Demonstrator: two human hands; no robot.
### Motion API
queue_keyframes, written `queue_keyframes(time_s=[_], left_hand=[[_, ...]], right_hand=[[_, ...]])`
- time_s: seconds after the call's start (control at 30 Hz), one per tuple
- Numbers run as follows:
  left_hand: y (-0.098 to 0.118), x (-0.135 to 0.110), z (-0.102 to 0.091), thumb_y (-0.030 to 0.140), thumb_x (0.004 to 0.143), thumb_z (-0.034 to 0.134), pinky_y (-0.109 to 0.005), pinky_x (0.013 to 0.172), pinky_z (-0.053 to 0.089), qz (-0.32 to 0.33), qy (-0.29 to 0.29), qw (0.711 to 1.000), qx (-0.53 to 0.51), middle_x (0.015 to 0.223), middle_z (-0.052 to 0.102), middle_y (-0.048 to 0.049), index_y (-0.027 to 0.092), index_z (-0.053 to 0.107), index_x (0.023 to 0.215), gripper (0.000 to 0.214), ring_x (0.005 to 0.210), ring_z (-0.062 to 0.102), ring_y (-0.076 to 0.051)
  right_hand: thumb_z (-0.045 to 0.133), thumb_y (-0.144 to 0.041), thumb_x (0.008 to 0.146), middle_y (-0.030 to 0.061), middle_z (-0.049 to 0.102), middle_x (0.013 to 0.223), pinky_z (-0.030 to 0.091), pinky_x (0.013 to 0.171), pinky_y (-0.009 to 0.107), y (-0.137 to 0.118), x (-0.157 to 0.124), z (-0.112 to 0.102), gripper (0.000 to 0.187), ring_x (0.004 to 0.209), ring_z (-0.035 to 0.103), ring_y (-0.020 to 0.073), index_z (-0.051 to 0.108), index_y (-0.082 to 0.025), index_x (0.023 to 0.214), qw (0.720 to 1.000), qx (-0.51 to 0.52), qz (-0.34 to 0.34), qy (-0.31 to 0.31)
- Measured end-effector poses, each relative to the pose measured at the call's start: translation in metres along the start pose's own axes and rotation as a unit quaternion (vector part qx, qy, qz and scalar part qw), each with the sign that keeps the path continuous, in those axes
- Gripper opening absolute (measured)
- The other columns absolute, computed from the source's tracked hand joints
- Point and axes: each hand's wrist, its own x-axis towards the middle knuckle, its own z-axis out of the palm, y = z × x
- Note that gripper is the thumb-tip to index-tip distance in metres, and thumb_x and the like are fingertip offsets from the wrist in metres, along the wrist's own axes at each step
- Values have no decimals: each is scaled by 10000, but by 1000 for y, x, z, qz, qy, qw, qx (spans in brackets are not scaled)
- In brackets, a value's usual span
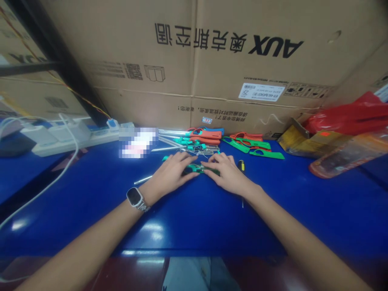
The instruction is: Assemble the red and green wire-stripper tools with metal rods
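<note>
On the blue tabletop lies a green long-reach lighter point(198, 169), its body partly covered by my fingers. A metal tube point(143, 180) sticks out to the left from under my left hand point(174, 171), which wears a watch. That hand's thumb and fingers are closed around the left part of the lighter body. From the other side, my right hand point(226, 171) pinches at the body with thumb and forefinger; thin wires show between the hands. Just beyond my fingers are loose lighter parts point(212, 149). A yellow and black screwdriver point(241, 165) lies beside my right hand, partly under the forearm.
Orange lighters point(207, 134) with metal tubes are piled behind my hands. Green and orange handle shells point(266, 154) lie right of them. A power strip point(75, 139) with cables runs along the left. A large cardboard box point(194, 68) stands behind; a plastic jar point(348, 155) is at right.
</note>
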Motion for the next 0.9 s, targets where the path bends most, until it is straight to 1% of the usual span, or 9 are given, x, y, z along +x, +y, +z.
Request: queue_keyframes(time_s=[0.1,0.2,0.3,0.37,0.43,0.57,0.67,0.77,0.9], left_hand=[[-3,1,5,448,992,489,-390,870,480,-3,-9,1000,-15,1098,630,-92,200,653,1242,389,998,582,-237],[-6,1,8,440,979,518,-386,868,490,-6,1,999,-47,1056,627,-88,203,695,1173,353,971,575,-229],[-8,1,10,425,954,572,-388,878,487,-16,12,997,-75,1045,637,-80,197,705,1137,322,973,573,-230],[-7,2,10,410,939,604,-385,892,481,-25,15,995,-92,1038,646,-76,188,714,1107,299,979,577,-228],[-7,1,10,397,928,625,-379,897,478,-29,21,995,-98,1037,649,-77,180,723,1084,284,988,578,-227],[-7,0,9,408,961,564,-389,880,481,0,16,998,-58,1060,635,-87,189,724,1129,319,986,564,-233],[-8,0,7,433,975,527,-403,884,481,-5,-3,999,-36,1087,622,-87,211,710,1168,347,994,563,-236],[-10,1,3,457,966,537,-415,914,476,-20,-21,999,-44,1109,619,-82,224,706,1162,348,1012,570,-234],[-16,0,-5,455,941,584,-414,940,472,-5,-29,998,-59,1084,639,-78,208,708,1134,337,1009,583,-229]], right_hand=[[458,-376,1020,88,624,1086,354,875,404,-1,-1,0,356,1024,505,244,648,-287,1307,1000,1,7,-1],[427,-344,1033,92,635,1123,350,857,394,-3,-1,-1,355,1032,516,239,650,-277,1301,1000,-8,21,17],[435,-297,1030,99,655,1122,327,854,398,-6,-2,-5,332,1045,522,245,689,-239,1235,998,-54,-3,30],[438,-284,1028,102,665,1106,310,843,401,-8,-3,-8,324,1041,521,251,702,-228,1209,995,-90,-27,18],[432,-280,1029,103,670,1109,299,828,403,-9,-4,-10,331,1034,518,256,689,-221,1230,992,-117,-35,8],[425,-301,1032,103,671,1135,292,821,410,-13,-5,-10,348,1037,511,261,671,-207,1260,990,-139,-29,-1],[423,-355,1032,114,670,1145,298,820,413,-15,-6,-9,376,1047,505,267,669,-192,1265,990,-140,-23,6],[429,-364,1029,113,669,1150,299,815,415,-14,-7,-7,377,1049,503,271,670,-202,1268,990,-140,-19,12],[437,-359,1027,102,665,1147,299,825,413,-11,-9,-6,360,1033,508,266,678,-233,1263,991,-134,-17,19]])
